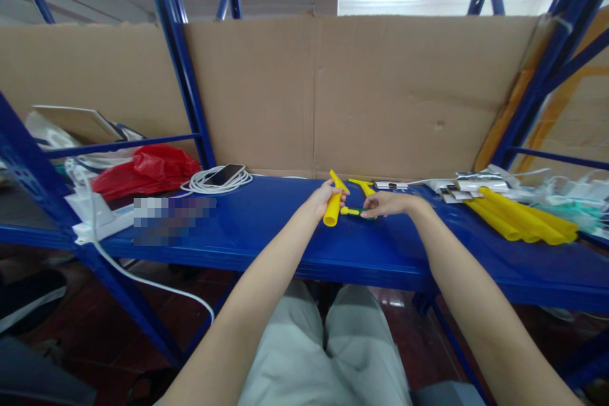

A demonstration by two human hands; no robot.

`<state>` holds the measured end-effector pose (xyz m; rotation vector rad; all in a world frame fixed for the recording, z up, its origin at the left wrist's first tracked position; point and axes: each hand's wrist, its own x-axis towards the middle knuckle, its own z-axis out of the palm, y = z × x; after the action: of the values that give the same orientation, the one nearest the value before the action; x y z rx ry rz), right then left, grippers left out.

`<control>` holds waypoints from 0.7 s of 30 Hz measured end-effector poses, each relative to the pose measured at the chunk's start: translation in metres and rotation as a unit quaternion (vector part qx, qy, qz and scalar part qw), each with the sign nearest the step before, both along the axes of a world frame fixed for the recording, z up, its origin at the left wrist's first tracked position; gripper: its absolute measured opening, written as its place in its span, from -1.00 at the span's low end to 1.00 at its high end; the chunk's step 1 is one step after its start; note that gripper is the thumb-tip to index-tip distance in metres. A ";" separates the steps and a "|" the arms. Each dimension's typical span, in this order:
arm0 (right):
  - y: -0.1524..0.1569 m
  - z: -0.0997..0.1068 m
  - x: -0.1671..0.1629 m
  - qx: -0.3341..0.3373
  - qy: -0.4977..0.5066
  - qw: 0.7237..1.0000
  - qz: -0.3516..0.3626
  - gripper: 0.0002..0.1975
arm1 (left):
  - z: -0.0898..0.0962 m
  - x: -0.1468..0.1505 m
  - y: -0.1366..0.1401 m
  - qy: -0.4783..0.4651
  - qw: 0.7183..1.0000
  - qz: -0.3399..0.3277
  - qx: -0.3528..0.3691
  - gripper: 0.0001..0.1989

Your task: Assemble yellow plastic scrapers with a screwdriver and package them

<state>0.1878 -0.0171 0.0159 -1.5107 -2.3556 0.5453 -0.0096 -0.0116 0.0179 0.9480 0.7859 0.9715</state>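
Yellow tube (332, 212) in my left hand (320, 201), its round open end turned toward me and its narrower end pointing away; my left fingers are closed around it. Just to the right of this hand lies a small yellow-and-green tool (351, 210); the fingers of my right hand (387, 203) are on its green end, though I cannot tell whether they grip it or only touch it. Just beyond my right hand is a second yellow piece (365, 188), partly hidden by the fingers. Both hands are above the blue shelf (266, 219). Well to the right of my right hand, several yellow tubes (521, 219) lie side by side, near silver-and-white pieces (469, 184). To the left of my left hand, a phone (226, 174) rests on a coiled white cable (202, 185); farther left is a red plastic bag (147, 171). Beyond both hands stands a cardboard panel (380, 95).
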 end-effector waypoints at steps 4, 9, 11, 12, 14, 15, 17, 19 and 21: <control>0.003 -0.005 0.000 0.044 -0.023 0.999 0.005 -0.69 | -0.002 0.000 0.003 -0.004 1.000 0.000 0.000 -0.44; 0.001 -0.002 0.000 0.005 0.042 0.999 -0.002 -0.75 | -0.006 0.000 0.008 -0.020 1.000 -0.002 -0.006 -0.44; -0.002 0.002 0.000 -0.011 0.091 0.996 -0.015 -0.76 | -0.006 0.000 0.008 -0.021 1.000 -0.002 -0.006 -0.43; -0.003 0.004 0.000 -0.006 0.118 0.993 -0.026 -0.75 | -0.005 0.000 0.008 -0.020 1.000 -0.002 -0.007 -0.41; -0.003 0.007 0.001 0.027 0.176 0.983 -0.051 -0.73 | -0.004 0.000 0.007 -0.014 1.000 0.000 -0.010 -0.40; -0.002 0.008 0.001 0.050 0.203 0.976 -0.063 -0.71 | -0.004 0.000 0.006 -0.011 1.000 0.002 -0.013 -0.39; 0.000 0.010 0.002 0.099 0.244 0.961 -0.083 -0.69 | -0.003 -0.001 0.006 -0.002 1.000 0.005 -0.016 -0.39; 0.003 0.011 0.003 0.145 0.264 0.948 -0.101 -0.68 | -0.004 -0.001 0.007 0.002 1.000 0.002 -0.017 -0.38; 0.004 0.011 0.004 0.177 0.269 0.940 -0.115 -0.67 | -0.005 -0.002 0.009 0.004 1.000 -0.001 -0.017 -0.39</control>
<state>0.1922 -0.0129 0.0272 -1.2500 -1.7214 0.3853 -0.0111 -0.0028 0.0130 0.9230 0.8064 0.9507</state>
